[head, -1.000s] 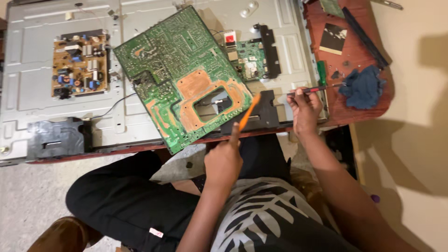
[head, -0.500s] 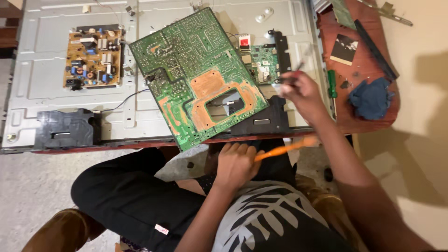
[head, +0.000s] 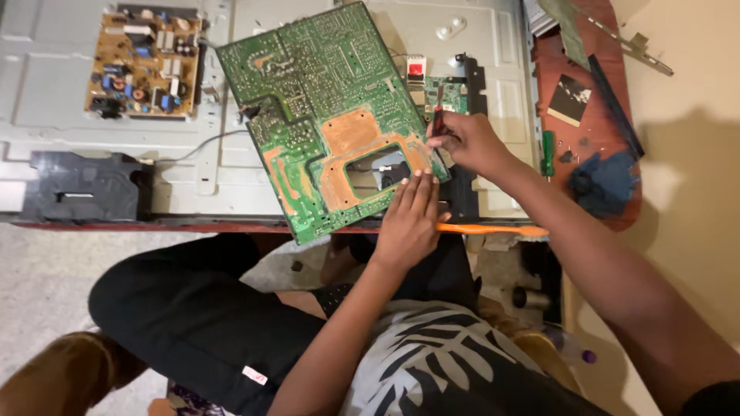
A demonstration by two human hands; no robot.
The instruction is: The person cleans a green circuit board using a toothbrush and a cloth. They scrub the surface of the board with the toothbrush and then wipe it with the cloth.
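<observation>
A large green circuit board (head: 324,115) with copper patches lies tilted on the grey metal back of a flat panel (head: 77,115). My left hand (head: 408,216) rests fingers-flat on the board's lower right edge. An orange tool (head: 493,229) is tucked under its palm and sticks out to the right. My right hand (head: 472,142) grips a red-handled screwdriver (head: 438,119), tip down at the board's right edge beside a small green board (head: 447,92).
A tan power board (head: 146,65) sits at the panel's upper left and a black plastic block (head: 77,185) at its lower left. To the right, a red-brown table (head: 593,131) carries a green screwdriver (head: 548,150), a blue cloth (head: 605,183), screws and metal strips.
My left hand rose from my lap onto the board's edge, and the orange tool swung from pointing up to lying sideways. My right hand shifted left to the board's right edge.
</observation>
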